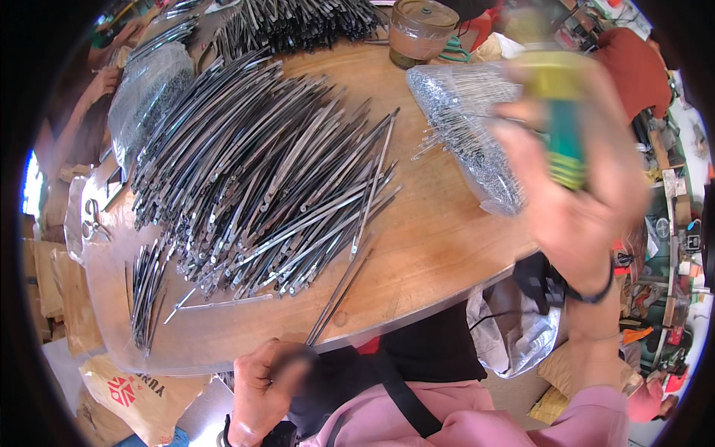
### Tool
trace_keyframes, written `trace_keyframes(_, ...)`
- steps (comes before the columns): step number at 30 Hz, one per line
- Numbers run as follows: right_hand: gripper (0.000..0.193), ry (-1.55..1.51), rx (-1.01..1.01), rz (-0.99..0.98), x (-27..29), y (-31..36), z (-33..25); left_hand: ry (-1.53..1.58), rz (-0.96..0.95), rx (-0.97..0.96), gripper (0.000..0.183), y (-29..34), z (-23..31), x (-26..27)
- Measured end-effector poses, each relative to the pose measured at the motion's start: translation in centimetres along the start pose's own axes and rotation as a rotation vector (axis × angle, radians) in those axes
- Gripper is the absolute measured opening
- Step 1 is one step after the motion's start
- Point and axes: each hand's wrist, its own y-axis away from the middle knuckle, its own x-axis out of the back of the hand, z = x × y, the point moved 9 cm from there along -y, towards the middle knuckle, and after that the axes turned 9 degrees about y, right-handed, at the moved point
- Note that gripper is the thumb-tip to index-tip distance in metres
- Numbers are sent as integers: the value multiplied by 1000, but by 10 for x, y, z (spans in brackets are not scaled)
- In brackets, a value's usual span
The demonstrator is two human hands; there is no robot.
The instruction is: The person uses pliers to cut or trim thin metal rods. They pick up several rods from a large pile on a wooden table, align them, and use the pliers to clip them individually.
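head view, curved wood-grained desk (439,231), broad heap of slim dark metal strips (246,179) on it, blurred right hand (581,194) wrapped round a yellow-and-green cylinder (562,123), glossy clear plastic bag (491,175) alongside, left hand (264,384) holding two narrow straight bars (331,313) at the desk's near side

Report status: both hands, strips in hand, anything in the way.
Left grip on thin dark strips, near ends. Right grip, blurred, around yellow-and-green handle. Possible obstructions: large strip heap beyond left grip, plastic bag beside right.
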Motion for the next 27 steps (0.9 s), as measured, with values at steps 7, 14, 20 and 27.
trace_keyframes(7, 17, -1029, -702, 50, -20, 105, 34, 553, 29, 158, 14, 5, -11, -10)
trace_keyframes(14, 15, -911, -1094, -22, -28, 210, 63, 1200, -166, 0, 25, -12, 36, -51)
trace_keyframes(20, 13, -2040, -1412, 82, -50, 248, 31, 1400, -392, 168, 24, -13, 47, -99)
trace_keyframes(27, 19, -1529, -1197, -169, -75, 221, 3, 759, -46, 157, 17, -29, 18, -101)
